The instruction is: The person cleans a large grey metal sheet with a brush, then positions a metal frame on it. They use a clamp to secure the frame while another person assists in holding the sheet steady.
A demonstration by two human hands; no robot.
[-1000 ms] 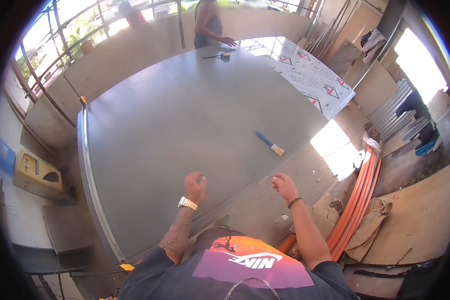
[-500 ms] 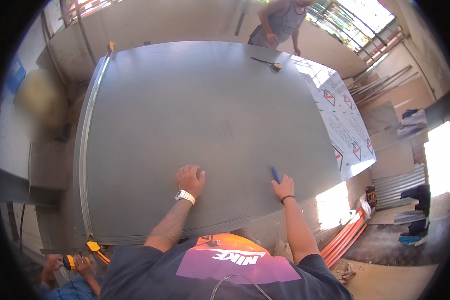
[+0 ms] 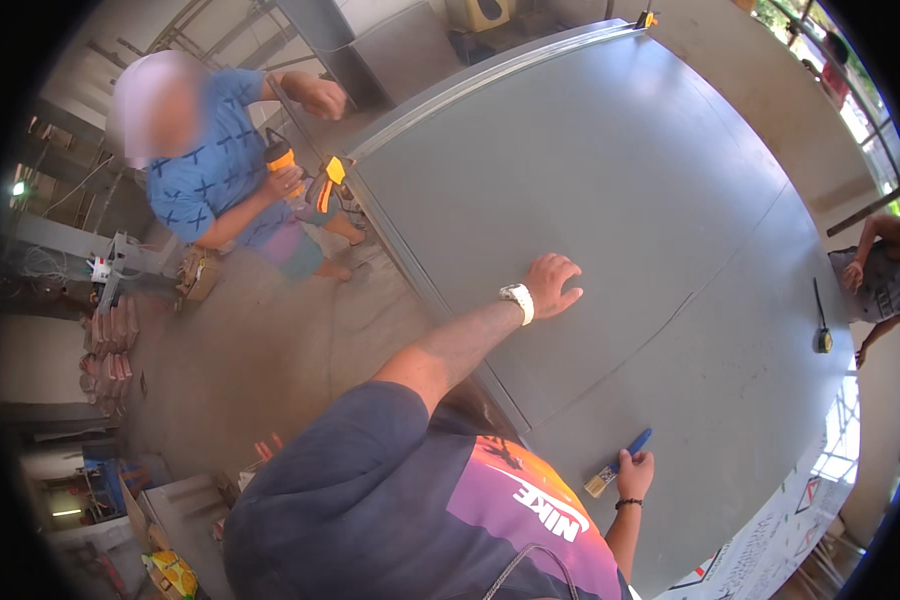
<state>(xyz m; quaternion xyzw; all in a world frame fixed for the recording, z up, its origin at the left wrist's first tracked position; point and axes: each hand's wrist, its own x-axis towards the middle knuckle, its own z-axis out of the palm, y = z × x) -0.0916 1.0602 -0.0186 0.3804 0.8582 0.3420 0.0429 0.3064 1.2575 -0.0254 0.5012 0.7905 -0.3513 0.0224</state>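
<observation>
A large grey sheet [image 3: 610, 230] lies flat in front of me. My left hand [image 3: 550, 287], with a white watch [image 3: 517, 303] on its wrist, rests on the sheet; its fingers are spread and a little bent. Nearer my body, my right hand [image 3: 636, 474] is closed on a paintbrush [image 3: 600, 481] with a blue handle and pale bristles. The bristles point left, close to my shirt. A thin dark line crosses the sheet between my hands.
Along the sheet's left edge runs a metal bar [image 3: 490, 72], with a yellow-black clamp [image 3: 334, 172] at one end and another clamp [image 3: 647, 19] at the far end. A co-worker [image 3: 210, 150] holds an orange-black power tool [image 3: 281, 162]. A tape measure [image 3: 822, 340] lies near a second person [image 3: 880, 265].
My view has swung to the left, bringing the co-worker with the power tool fully into sight. The brush bristles now show beside my right hand. My left hand still rests on the sheet.
</observation>
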